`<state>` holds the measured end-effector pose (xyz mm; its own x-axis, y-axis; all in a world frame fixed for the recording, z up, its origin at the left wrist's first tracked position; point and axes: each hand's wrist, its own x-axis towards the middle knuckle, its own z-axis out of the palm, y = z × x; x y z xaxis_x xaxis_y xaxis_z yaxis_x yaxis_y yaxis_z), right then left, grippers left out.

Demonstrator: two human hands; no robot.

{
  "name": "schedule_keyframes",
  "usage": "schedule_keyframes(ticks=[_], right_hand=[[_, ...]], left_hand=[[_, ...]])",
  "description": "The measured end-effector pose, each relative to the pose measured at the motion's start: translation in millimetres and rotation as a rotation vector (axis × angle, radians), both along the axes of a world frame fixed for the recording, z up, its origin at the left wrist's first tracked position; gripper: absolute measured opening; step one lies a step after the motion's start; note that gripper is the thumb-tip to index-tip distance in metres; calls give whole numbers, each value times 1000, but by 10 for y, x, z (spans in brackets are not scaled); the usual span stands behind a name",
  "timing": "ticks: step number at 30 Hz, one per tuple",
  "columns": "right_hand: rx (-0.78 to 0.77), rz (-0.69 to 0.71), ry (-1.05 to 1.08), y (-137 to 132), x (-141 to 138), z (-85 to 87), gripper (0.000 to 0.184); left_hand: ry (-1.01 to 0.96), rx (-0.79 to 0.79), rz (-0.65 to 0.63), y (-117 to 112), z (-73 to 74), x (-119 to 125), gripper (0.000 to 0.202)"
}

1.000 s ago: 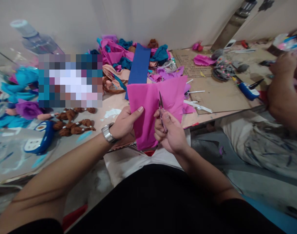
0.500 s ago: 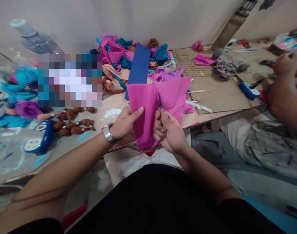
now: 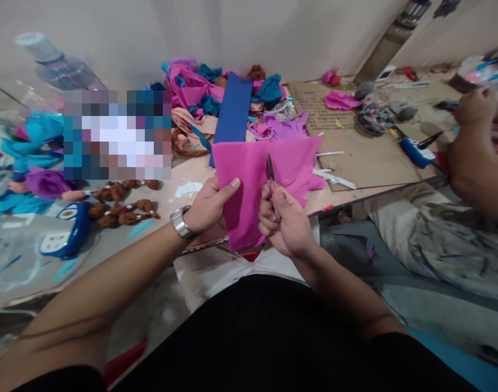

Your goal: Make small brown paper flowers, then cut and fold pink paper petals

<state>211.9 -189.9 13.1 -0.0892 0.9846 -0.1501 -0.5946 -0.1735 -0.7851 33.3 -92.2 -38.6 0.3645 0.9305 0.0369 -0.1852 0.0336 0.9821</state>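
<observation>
A bright pink sheet (image 3: 243,185), fabric or crepe paper by its look, hangs in front of me over the table edge. My left hand (image 3: 214,204), with a metal-band watch (image 3: 183,223) on the wrist, pinches its left side, thumb on the near face. In my right hand (image 3: 284,218) is a small pair of scissors (image 3: 270,170), fingers wrapped round the handles and blades pointing up against the pink sheet. Whether the blades are fully closed is hard to make out. Behind the sheet lies a flat dark-blue strip (image 3: 233,109).
Crumpled pink and teal scraps (image 3: 198,81) are heaped at the back. Brown knotted pieces (image 3: 114,209) and a blue-and-white power strip (image 3: 67,231) lie to the left. Cardboard (image 3: 355,158) covers the right side, beside a co-worker's arm (image 3: 473,136). A plastic bottle (image 3: 65,65) stands back left.
The right part of the pink sheet has dropped slightly and creased. The scissor blades have turned a little in my right hand. My left hand keeps its grip, nearly still.
</observation>
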Motion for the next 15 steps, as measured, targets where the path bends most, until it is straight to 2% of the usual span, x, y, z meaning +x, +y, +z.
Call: schedule_keyframes(ticks=[7, 15], right_hand=[[-22, 8, -1, 14, 23, 54, 48], [-68, -17, 1, 63, 1, 150, 44]], left_hand=[[-14, 15, -64, -20, 67, 14, 49], [36, 26, -46, -35, 67, 18, 51]])
